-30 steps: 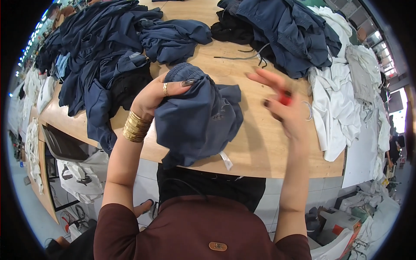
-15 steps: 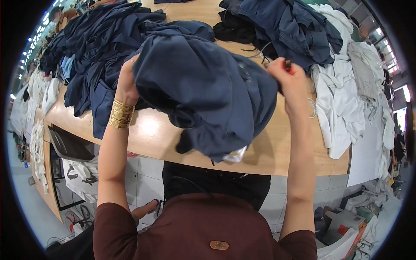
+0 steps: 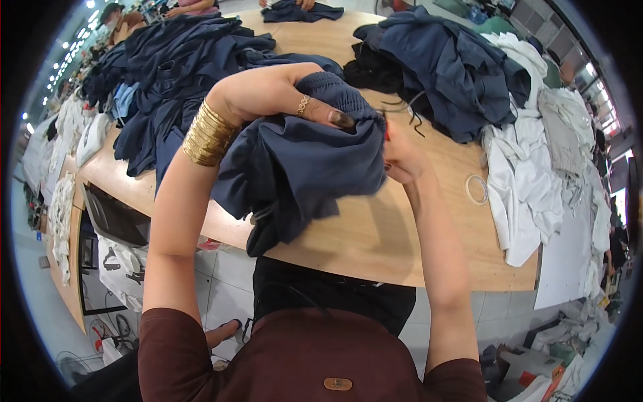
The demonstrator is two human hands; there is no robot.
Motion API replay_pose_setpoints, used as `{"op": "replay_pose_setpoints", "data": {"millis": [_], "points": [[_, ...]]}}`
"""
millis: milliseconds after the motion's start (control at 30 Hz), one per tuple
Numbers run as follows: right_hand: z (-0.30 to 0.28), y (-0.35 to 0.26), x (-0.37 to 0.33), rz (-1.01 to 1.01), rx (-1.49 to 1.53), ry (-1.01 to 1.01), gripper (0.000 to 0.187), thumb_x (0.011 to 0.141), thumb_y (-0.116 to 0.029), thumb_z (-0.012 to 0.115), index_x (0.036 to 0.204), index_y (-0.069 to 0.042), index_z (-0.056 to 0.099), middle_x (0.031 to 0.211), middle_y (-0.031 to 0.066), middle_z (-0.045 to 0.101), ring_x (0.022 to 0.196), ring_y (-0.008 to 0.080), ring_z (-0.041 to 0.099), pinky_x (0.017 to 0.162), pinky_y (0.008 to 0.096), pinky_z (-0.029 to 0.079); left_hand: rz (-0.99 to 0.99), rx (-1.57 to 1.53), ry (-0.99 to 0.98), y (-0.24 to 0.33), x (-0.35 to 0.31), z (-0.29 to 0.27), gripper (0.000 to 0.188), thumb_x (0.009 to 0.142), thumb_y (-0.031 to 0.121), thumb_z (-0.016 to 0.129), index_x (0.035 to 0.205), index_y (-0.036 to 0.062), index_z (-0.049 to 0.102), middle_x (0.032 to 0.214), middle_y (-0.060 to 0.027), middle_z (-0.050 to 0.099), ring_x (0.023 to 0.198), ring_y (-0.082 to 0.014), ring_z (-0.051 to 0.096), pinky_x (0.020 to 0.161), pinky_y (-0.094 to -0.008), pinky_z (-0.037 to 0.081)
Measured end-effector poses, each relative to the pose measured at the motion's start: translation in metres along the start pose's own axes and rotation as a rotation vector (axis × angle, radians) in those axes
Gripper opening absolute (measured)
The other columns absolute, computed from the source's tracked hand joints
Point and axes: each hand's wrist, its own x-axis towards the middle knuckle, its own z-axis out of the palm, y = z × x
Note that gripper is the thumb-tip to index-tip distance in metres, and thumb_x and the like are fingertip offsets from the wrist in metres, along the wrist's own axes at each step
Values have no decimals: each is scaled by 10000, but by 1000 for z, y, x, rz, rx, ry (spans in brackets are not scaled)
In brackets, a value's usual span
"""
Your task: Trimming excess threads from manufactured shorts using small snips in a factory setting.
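A dark navy garment (image 3: 305,164) with a gathered elastic edge hangs bunched above the table in front of me. My left hand (image 3: 271,94), with gold bangles at the wrist, grips that gathered edge, its thumb on top of the cloth. At the garment's right end is my right hand (image 3: 406,157), its fingers curled closed. A bit of red shows at those fingers; what it belongs to is mostly hidden. Whether the right fingers also pinch the cloth does not show. The garment's lower folds dangle near the table's front edge.
Piles of navy garments lie on the wooden table (image 3: 462,254), one at left (image 3: 167,87) and one at right (image 3: 442,74). White cloth (image 3: 519,174) drapes over the right side beside a tape roll (image 3: 477,189). Across the table, another person's hands touch a navy garment (image 3: 301,11).
The garment has been gathered up and turned, so its elastic edge now shows on top. My left hand has come over it; my right hand has moved left and lower.
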Motion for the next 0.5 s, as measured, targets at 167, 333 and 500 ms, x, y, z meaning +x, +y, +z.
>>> {"op": "replay_pose_setpoints", "data": {"millis": [167, 333, 500], "points": [[13, -19, -17, 30, -6, -2, 789, 496, 116, 649, 1247, 80, 412, 1175, 173, 555, 1049, 291, 561, 933, 378, 436, 73, -131, 24, 4, -7, -13, 352, 720, 30, 728, 1013, -13, 537, 922, -36, 623, 834, -89, 573, 783, -240, 471], [27, -34, -39, -242, 36, 242, 433, 585, 30, 635, 1008, 24, 545, 890, 85, 611, 795, 170, 598, 768, 282, 480, 297, 309, 99, -14, 1, -10, 234, 724, -69, 610, 955, -36, 603, 877, -22, 630, 840, -70, 533, 784, -230, 444], [22, -82, -74, -557, -283, 533, 170, 635, 10, 541, 745, -78, 445, 710, -11, 464, 647, 92, 470, 641, 214, 412, 395, 813, 555, -68, -2, -13, 418, 627, -149, 491, 1007, 6, 571, 980, -139, 615, 917, -308, 586, 802, -319, 461]]}}
